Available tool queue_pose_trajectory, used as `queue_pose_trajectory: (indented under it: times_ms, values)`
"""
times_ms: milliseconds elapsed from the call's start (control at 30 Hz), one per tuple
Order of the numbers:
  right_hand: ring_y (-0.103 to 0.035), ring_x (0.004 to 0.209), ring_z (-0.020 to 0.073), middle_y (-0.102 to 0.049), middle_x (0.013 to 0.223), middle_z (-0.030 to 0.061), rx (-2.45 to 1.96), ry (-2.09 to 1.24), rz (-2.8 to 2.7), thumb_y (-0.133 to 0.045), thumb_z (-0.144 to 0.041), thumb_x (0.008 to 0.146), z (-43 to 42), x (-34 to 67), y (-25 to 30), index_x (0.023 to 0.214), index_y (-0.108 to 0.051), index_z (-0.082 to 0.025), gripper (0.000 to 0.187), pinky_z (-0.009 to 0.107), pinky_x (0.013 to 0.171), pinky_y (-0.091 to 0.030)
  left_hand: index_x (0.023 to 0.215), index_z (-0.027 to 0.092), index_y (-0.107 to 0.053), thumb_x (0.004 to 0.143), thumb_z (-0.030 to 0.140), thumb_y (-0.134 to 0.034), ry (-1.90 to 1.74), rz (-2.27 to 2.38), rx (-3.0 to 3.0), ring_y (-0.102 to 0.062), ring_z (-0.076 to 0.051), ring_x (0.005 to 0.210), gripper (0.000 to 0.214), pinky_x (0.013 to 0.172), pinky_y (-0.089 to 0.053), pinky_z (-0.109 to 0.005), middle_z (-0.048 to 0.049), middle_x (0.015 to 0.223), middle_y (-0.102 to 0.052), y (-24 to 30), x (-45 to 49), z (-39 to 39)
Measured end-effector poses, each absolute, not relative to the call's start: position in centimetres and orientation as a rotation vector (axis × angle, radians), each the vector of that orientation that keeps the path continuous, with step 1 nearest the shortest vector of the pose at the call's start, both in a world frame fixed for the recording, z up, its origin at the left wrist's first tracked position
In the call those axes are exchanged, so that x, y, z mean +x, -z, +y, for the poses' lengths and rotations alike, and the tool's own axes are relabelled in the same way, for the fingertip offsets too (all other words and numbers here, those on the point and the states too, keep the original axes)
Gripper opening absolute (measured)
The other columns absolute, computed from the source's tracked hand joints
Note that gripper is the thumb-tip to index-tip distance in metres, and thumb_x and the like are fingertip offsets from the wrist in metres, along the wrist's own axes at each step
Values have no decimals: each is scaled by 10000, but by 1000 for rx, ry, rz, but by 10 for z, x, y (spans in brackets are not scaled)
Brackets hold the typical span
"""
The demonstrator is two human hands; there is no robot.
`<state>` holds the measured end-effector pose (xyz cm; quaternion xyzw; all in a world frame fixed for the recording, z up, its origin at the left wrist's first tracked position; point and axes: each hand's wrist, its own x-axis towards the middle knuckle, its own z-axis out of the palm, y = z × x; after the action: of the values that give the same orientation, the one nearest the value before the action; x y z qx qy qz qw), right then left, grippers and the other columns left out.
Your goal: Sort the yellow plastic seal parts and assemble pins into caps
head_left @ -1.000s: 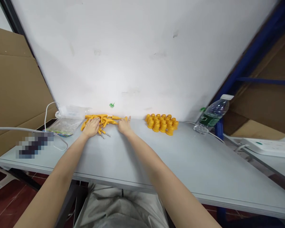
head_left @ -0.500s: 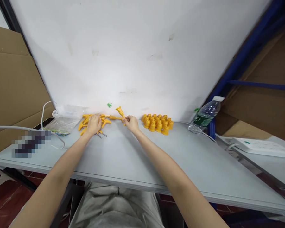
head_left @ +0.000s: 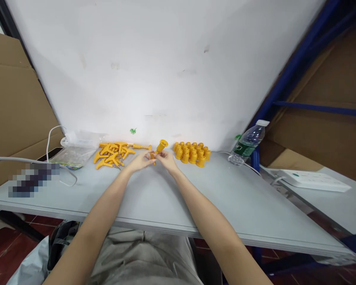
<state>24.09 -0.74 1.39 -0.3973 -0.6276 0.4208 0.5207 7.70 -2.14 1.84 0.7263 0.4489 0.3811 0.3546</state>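
Note:
Both my hands meet at the far middle of the grey table (head_left: pixel 154 198). My right hand (head_left: pixel 168 159) pinches a yellow plastic funnel-shaped part (head_left: pixel 160 147), its wide mouth tilted up and to the right. My left hand (head_left: pixel 141 161) has closed its fingers on the lower end of the same part. A heap of yellow handle-shaped parts (head_left: pixel 112 153) with small metal pieces lies to the left. A cluster of several upright yellow funnel parts (head_left: pixel 191 152) stands to the right.
A clear plastic bag (head_left: pixel 77 150) and white cables (head_left: pixel 52 136) lie at the far left, a water bottle (head_left: pixel 247 142) at the far right. A white power strip (head_left: pixel 311 180) rests on a second table. A white board stands behind, with cardboard on both sides.
My right hand lifted one yellow part from beside the left heap and brought it toward the middle. My left hand left the heap and joined it on the part.

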Motion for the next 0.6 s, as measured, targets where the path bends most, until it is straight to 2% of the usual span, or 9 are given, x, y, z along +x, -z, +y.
queue_pose_trajectory:
  times_ms: [133, 267, 400, 500, 600]
  values:
    - [-631, 780, 204, -704, 791, 55, -886, -1111, -1482, -744, -481, 592, -10, 232, -13, 765, -674, -179, 355, 353, 806, -473, 1217, 175, -586, 774, 274, -628, -1069, 1256, 1907, -596, -118, 628, 456, 613, -492, -246, -30, 872, -690, -4, 75, -22]
    - [-631, 827, 209, -698, 799, 56, -918, -1112, -1388, -753, -579, 591, -14, 231, -18, 778, -662, -188, 443, 349, 831, -467, 1133, 215, -629, 772, 216, -603, -1095, 1696, 2017, -636, -177, 762, 362, 730, -495, -299, -32, 927, -698, -13, 71, -28]
    - [-634, 759, 176, -677, 752, 30, -968, -1139, -1285, -737, -644, 598, -15, 238, -23, 788, -629, -190, 505, 321, 795, -475, 1242, 248, -583, 832, 224, -538, -1110, 1985, 2056, -626, -245, 994, 414, 826, -483, -341, -71, 1154, -658, -25, 65, -36]
    - [-626, 665, 150, -658, 734, 27, -983, -1187, -1266, -702, -689, 622, -15, 242, -26, 741, -585, -196, 521, 291, 704, -482, 1331, 249, -536, 871, 231, -482, -1086, 2031, 2107, -617, -256, 1012, 464, 833, -481, -346, -93, 1238, -604, -29, 64, -41]
    - [-598, 583, 142, -628, 673, 28, -1026, -1195, -1251, -635, -733, 670, -16, 245, -28, 671, -521, -208, 537, 275, 603, -470, 1394, 258, -491, 904, 258, -447, -1057, 2041, 2177, -616, -248, 978, 492, 808, -481, -329, -99, 1237, -578, -32, 63, -44]
